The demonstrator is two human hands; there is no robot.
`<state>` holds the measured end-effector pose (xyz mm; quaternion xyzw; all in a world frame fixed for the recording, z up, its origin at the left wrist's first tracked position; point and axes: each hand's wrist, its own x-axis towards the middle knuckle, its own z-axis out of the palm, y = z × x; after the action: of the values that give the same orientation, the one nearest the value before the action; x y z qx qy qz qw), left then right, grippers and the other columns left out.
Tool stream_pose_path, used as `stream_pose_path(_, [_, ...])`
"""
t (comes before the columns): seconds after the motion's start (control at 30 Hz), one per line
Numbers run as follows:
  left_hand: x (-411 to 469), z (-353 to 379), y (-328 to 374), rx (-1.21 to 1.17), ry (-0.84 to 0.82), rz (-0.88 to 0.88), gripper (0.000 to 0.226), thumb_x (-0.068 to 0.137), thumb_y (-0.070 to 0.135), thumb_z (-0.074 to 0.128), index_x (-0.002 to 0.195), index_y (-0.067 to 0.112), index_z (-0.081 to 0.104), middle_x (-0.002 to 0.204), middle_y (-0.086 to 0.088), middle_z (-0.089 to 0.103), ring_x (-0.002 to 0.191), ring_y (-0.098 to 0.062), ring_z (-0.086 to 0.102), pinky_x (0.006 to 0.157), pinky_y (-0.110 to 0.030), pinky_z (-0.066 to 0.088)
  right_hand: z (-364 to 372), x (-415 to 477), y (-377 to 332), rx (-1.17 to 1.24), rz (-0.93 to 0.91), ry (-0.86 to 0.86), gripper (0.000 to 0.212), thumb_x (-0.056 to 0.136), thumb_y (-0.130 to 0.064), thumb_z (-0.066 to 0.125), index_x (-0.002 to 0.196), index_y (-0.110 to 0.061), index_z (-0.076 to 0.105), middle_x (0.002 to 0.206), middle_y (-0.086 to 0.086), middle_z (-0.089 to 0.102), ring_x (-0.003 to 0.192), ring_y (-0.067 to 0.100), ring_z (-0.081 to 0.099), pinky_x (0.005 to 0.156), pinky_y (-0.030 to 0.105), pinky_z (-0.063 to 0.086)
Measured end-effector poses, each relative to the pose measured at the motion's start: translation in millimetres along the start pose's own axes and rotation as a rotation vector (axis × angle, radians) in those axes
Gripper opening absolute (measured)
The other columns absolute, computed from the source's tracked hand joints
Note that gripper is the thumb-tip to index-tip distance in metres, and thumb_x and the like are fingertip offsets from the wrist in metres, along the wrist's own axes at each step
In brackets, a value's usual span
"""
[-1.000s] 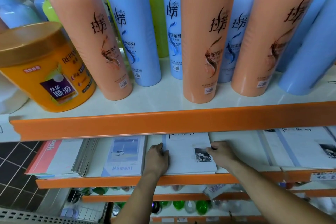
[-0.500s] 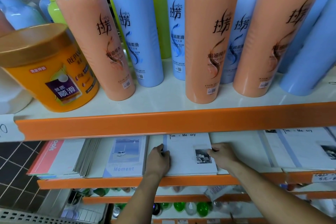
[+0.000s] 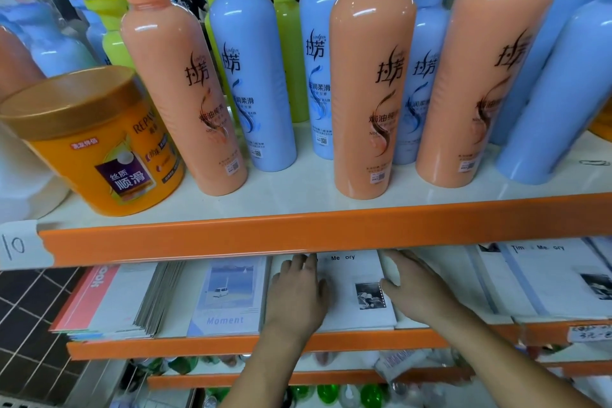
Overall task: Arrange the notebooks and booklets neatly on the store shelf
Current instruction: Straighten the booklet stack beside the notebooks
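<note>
A white "Time Memory" notebook (image 3: 356, 295) lies flat on the lower orange-edged shelf (image 3: 231, 346). My left hand (image 3: 299, 291) rests on its left edge, fingers stretched toward the back. My right hand (image 3: 412, 285) lies along its right edge with straight fingers and the thumb touching the cover. A blue "Moment" notebook (image 3: 228, 298) lies just left of it. Further left sits a fanned stack of notebooks with a pink-banded cover (image 3: 109, 301). More "Time Memory" notebooks (image 3: 549, 281) lie at the right.
The upper shelf edge (image 3: 298, 235) overhangs the notebooks and hides their far ends. On it stand orange (image 3: 371, 83) and blue shampoo bottles (image 3: 251, 76) and a yellow tub (image 3: 96, 142). Green bottles (image 3: 328, 392) sit on the shelf below.
Both hands have slid further back along the notebook's sides and their fingers have straightened. The view has shifted slightly downward.
</note>
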<state>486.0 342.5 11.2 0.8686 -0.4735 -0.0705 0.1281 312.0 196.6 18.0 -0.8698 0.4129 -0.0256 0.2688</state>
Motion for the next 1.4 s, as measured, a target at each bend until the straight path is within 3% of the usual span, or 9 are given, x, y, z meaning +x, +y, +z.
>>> stream_pose_path(0.13, [-7.0, -4.5, 34.4, 0.041, 0.011, 0.093, 0.057, 0.102, 0.04, 0.04, 0.155, 0.022, 0.03, 0.15, 0.001, 0.042, 0.133, -0.023, 0.042, 0.105, -0.037, 0.042, -17.9, -12.5, 4.6, -0.133, -0.039, 0.01, 0.065, 0.098, -0.039, 0.051, 0.156, -0.034, 0.022, 0.16, -0.015, 0.028, 0.141, 0.014, 0.038, 0.11, 0.034, 0.04])
stream_pose_path(0.3, [-7.7, 17.8, 78.8, 0.009, -0.047, 0.175, 0.061, 0.094, 0.041, 0.026, 0.147, 0.018, 0.043, 0.141, -0.004, 0.052, 0.126, -0.028, 0.049, 0.098, -0.042, 0.046, -33.5, -22.8, 41.7, -0.231, 0.068, -0.02, 0.07, 0.1, -0.044, 0.049, 0.159, -0.027, 0.016, 0.166, -0.006, 0.016, 0.151, 0.017, 0.022, 0.12, 0.036, 0.027])
stream_pose_path(0.47, [-0.1, 35.1, 132.6, 0.024, -0.07, 0.268, 0.054, 0.098, 0.039, 0.043, 0.147, 0.016, 0.042, 0.137, -0.006, 0.052, 0.126, -0.029, 0.047, 0.099, -0.042, 0.045, -57.6, -32.5, 91.7, -0.236, 0.149, -0.012, 0.073, 0.099, -0.045, 0.051, 0.16, -0.027, 0.015, 0.167, -0.002, 0.013, 0.151, 0.021, 0.022, 0.121, 0.039, 0.027])
stream_pose_path(0.7, [12.4, 63.2, 228.2, 0.065, -0.195, 0.32, 0.058, 0.104, 0.039, 0.04, 0.156, 0.015, 0.028, 0.152, -0.006, 0.038, 0.138, -0.029, 0.035, 0.111, -0.044, 0.036, -96.5, -49.5, 181.4, -0.183, 0.209, -0.011, 0.074, 0.099, -0.045, 0.051, 0.16, -0.026, 0.014, 0.168, -0.002, 0.009, 0.153, 0.021, 0.016, 0.122, 0.039, 0.024])
stream_pose_path(0.83, [18.4, 88.1, 291.7, 0.05, -0.222, 0.274, 0.058, 0.104, 0.039, 0.04, 0.156, 0.015, 0.029, 0.153, -0.005, 0.038, 0.139, -0.028, 0.036, 0.111, -0.045, 0.036, -128.1, -60.4, 250.3, -0.165, 0.244, -0.059, 0.074, 0.097, -0.046, 0.052, 0.16, -0.026, 0.017, 0.167, -0.003, 0.011, 0.152, 0.021, 0.018, 0.12, 0.041, 0.027])
stream_pose_path(1.03, [23.5, 130.8, 361.7, 0.013, -0.262, 0.171, 0.055, 0.101, 0.037, 0.043, 0.151, 0.018, 0.035, 0.151, -0.002, 0.041, 0.136, -0.025, 0.04, 0.109, -0.04, 0.038, -164.6, -63.5, 339.2, -0.161, 0.271, -0.096, 0.066, 0.091, -0.043, 0.055, 0.151, -0.029, 0.033, 0.156, -0.003, 0.038, 0.137, 0.02, 0.044, 0.106, 0.036, 0.042])
stream_pose_path(1.17, [24.7, 168.0, 376.5, -0.046, -0.282, 0.005, 0.064, 0.097, 0.052, 0.041, 0.152, 0.02, 0.03, 0.156, -0.006, 0.034, 0.14, -0.034, 0.034, 0.109, -0.046, 0.039, -162.3, -64.2, 373.3, -0.143, 0.255, -0.181, 0.07, 0.092, -0.048, 0.054, 0.155, -0.036, 0.027, 0.159, 0.001, 0.036, 0.14, 0.025, 0.042, 0.108, 0.041, 0.043])
stream_pose_path(1.3, [35.6, 216.8, 355.9, -0.002, -0.258, -0.133, 0.076, 0.082, 0.069, 0.017, 0.142, 0.025, 0.032, 0.142, -0.01, 0.048, 0.129, -0.036, 0.042, 0.102, -0.049, 0.043, -153.3, -61.5, 382.8, -0.194, 0.235, -0.197, 0.064, 0.097, -0.051, 0.046, 0.156, -0.037, 0.024, 0.155, 0.009, 0.033, 0.144, 0.029, 0.033, 0.113, 0.046, 0.037])
stream_pose_path(1.4, [30.6, 208.8, 361.0, -0.033, -0.266, -0.21, 0.066, 0.086, 0.069, 0.026, 0.138, 0.029, 0.032, 0.14, -0.006, 0.047, 0.128, -0.033, 0.042, 0.103, -0.048, 0.041, -146.7, -56.6, 384.3, -0.202, 0.236, -0.196, 0.065, 0.097, -0.056, 0.042, 0.156, -0.038, 0.022, 0.154, 0.013, 0.034, 0.144, 0.032, 0.032, 0.112, 0.047, 0.037])
